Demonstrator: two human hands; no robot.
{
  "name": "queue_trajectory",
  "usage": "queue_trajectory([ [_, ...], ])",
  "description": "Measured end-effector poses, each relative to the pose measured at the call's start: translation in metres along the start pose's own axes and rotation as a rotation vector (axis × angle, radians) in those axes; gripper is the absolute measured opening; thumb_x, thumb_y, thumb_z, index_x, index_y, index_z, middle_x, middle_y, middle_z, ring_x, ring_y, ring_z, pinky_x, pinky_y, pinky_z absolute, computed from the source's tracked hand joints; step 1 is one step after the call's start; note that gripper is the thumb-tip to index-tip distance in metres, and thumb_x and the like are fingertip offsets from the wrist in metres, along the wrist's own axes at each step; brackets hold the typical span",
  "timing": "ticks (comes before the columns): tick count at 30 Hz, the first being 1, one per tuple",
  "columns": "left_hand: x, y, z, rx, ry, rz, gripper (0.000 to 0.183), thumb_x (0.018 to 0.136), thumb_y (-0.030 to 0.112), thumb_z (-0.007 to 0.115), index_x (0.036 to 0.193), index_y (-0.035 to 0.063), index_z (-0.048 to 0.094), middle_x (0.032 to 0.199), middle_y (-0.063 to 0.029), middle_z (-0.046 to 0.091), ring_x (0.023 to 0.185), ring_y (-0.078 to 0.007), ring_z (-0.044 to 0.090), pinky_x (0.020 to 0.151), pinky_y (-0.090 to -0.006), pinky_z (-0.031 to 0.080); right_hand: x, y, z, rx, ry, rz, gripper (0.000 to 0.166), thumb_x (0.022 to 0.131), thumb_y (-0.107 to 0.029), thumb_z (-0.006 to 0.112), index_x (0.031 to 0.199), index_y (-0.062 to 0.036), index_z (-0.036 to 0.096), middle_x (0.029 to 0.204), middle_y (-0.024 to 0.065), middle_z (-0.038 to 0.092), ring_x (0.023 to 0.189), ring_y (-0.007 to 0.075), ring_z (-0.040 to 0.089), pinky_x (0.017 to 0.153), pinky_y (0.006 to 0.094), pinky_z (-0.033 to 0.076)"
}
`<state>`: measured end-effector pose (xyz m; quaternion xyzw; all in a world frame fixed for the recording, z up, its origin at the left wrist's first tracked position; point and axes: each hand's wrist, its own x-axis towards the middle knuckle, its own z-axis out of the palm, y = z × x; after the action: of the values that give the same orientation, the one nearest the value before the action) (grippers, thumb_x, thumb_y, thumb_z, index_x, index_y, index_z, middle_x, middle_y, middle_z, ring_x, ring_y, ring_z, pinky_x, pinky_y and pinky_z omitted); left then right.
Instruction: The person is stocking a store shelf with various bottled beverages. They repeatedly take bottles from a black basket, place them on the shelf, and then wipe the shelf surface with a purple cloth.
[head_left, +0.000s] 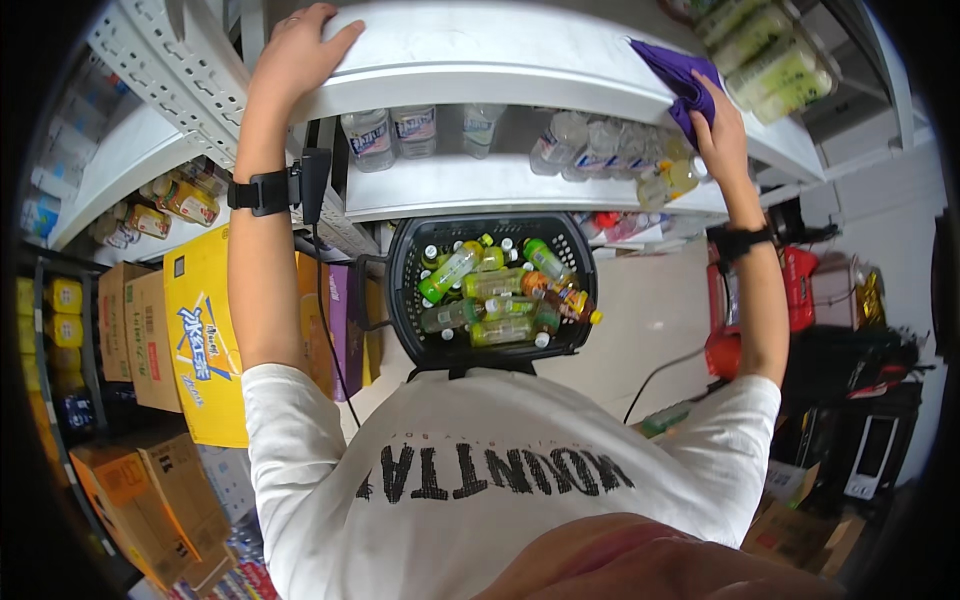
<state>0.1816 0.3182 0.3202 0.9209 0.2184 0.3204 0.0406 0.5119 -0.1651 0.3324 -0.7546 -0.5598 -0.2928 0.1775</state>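
Note:
My left hand (300, 51) rests with fingers spread on the left end of the white metal shelf (480, 45). At the shelf's right end, my right hand (718, 131) grips a purple cloth (673, 75) that lies against the surface and front edge. On the shelf below stand clear plastic bottles (367, 139), with several more toward the right. A bottle of yellow drink (667, 184) leans there beneath my right hand. Before my body, a black perforated basket (491, 225) holds many drink bottles, green, yellow and brown, lying and standing.
Green-wrapped packs (780, 64) sit at the upper right. To my left are a yellow carton (199, 337), cardboard boxes (150, 502) and a side shelf with bottled drinks (187, 202). Red goods (799, 285) stand right of the tiled floor (652, 300). Cables hang near both arms.

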Motion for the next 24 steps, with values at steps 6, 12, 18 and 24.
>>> queue_trajectory([
  [6, -0.007, 0.010, -0.004, -0.028, 0.072, -0.030, 0.061, 0.095, 0.051, 0.065, 0.129, 0.0004, 0.066, 0.127, -0.0250, 0.068, 0.123, -0.0425, 0.061, 0.106, -0.0456, 0.048, 0.054, 0.031, 0.012, 0.140, -0.477, 0.286, 0.064, 0.107, -0.044, 0.050, 0.153, 0.0011, 0.043, 0.158, 0.0241, 0.043, 0.148, 0.0370, 0.040, 0.122, 0.0384, 0.029],
  [12, -0.008, 0.033, -0.005, -0.084, 0.284, -0.079, 0.071, 0.095, 0.058, 0.063, 0.128, -0.0055, 0.064, 0.126, -0.0271, 0.068, 0.122, -0.0416, 0.062, 0.104, -0.0462, 0.050, 0.162, -0.041, 0.059, -0.054, -0.812, 0.272, 0.087, 0.105, -0.065, 0.034, 0.161, 0.0012, 0.027, 0.169, 0.0247, 0.020, 0.157, 0.0368, 0.020, 0.128, 0.0381, 0.015],
  [18, -0.016, 0.034, -0.014, -0.043, 0.355, -0.175, 0.074, 0.098, 0.061, 0.057, 0.131, -0.0053, 0.061, 0.124, -0.0289, 0.066, 0.123, -0.0421, 0.061, 0.104, -0.0468, 0.050, 0.278, -0.200, 0.128, 0.050, -0.864, -0.354, 0.089, 0.101, -0.075, 0.030, 0.166, -0.0148, 0.021, 0.170, 0.0267, 0.011, 0.157, 0.0443, 0.013, 0.129, 0.0455, 0.015],
  [24, -0.007, 0.047, -0.010, -0.085, 0.311, -0.125, 0.072, 0.097, 0.059, 0.059, 0.129, -0.0056, 0.062, 0.123, -0.0290, 0.066, 0.122, -0.0426, 0.061, 0.102, -0.0477, 0.050, 0.363, -0.167, 0.264, 0.056, -0.659, -0.638, 0.076, 0.104, -0.066, 0.034, 0.165, -0.0210, 0.024, 0.170, 0.0242, 0.017, 0.157, 0.0415, 0.019, 0.128, 0.0483, 0.020],
])
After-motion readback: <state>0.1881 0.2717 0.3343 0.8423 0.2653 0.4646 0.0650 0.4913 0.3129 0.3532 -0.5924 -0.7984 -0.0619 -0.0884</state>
